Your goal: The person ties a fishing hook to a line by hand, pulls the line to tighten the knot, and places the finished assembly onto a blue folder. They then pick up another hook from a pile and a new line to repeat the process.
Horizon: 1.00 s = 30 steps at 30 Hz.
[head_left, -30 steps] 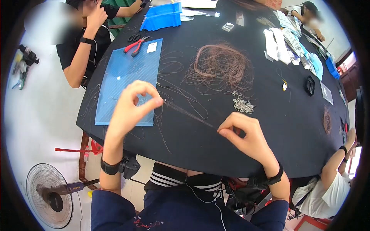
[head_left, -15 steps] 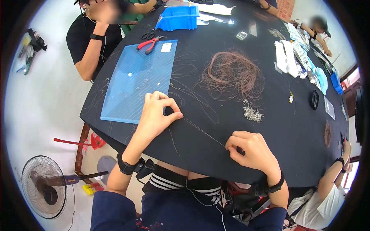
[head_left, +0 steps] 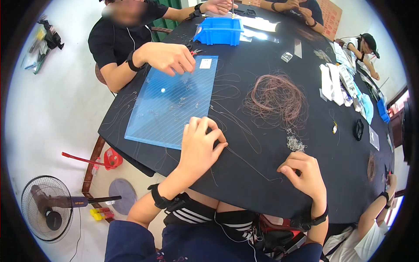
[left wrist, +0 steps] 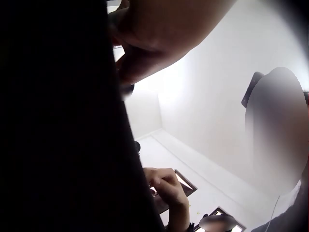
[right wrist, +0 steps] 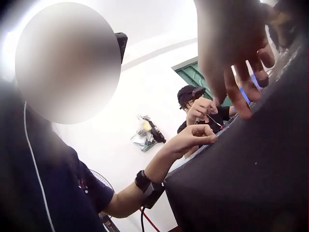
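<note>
My left hand pinches a thin dark line between thumb and forefinger, near the lower right corner of a blue plastic sheet. The line runs slack to the right, and its bent far end lies just by my right hand. The thumb and forefinger of that hand stand apart; in the right wrist view its fingers hang loosely. Just beyond is a pile of small silvery metal pieces. The left wrist view shows mostly dark surface, with my left hand at the top.
A tangled coil of brown line lies mid-table, and more loose strands lie beside the sheet. Another person's hand reaches over the sheet near red-handled pliers. A blue bin stands behind, paper strips to the right.
The line was taut between both hands and now hangs slack from the left. My right hand has moved right. The other person's hand has come in over the sheet and pliers.
</note>
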Available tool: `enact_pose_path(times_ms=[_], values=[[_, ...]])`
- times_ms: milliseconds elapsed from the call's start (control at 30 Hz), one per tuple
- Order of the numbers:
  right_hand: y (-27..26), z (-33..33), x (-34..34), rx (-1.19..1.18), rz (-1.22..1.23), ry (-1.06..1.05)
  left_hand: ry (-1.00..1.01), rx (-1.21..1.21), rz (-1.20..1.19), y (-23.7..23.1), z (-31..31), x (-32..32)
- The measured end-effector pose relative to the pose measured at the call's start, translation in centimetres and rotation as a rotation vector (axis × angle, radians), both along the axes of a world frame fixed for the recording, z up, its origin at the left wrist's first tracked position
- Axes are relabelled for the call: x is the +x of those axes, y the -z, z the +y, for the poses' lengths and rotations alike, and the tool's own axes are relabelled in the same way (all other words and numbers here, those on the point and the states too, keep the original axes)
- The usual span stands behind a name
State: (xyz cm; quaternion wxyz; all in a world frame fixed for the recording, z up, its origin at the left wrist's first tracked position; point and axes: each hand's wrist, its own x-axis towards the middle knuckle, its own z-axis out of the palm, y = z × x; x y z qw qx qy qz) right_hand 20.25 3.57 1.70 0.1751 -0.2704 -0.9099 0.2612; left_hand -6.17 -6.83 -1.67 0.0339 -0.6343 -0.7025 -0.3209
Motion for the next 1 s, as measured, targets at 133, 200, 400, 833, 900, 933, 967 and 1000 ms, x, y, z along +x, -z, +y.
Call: enact_pose_path(times_ms=[133,200,400,833,900,933,967,1000], values=[[0.0,0.5,0.2,-0.281,0.118,0.081,0.008,0.035,0.080,0.4,-0.4,0.5],[0.7,1.3,0.7,-0.386,0.208,0.106,0.002,0.050,0.101,0.5,-0.5,0.8],[2.3,3.2,1.6,-0.679,0.447,0.315,-0.003,0.123,0.123,1.0,-0.8,1.0],[4.6,6.6,4.0,-0.878,0.741,0.369,0.155,0.113,-0.038,0.8,-1.2,1.6],[4.7,6.7,4.1,-0.876,0.701,0.382,0.193,0.115,-0.037,0.9,-1.1,1.7],[4.8,6.8,4.2,-0.893,0.726,0.408,0.197,0.117,-0.030,1.0,-1.2,1.7],[4.8,6.8,4.2,-0.881,0.711,0.403,0.198,0.123,-0.032,1.1,-1.1,1.7],[4.6,6.7,4.1,-0.870,0.696,0.400,0.201,0.128,-0.034,1.2,-1.1,1.7]])
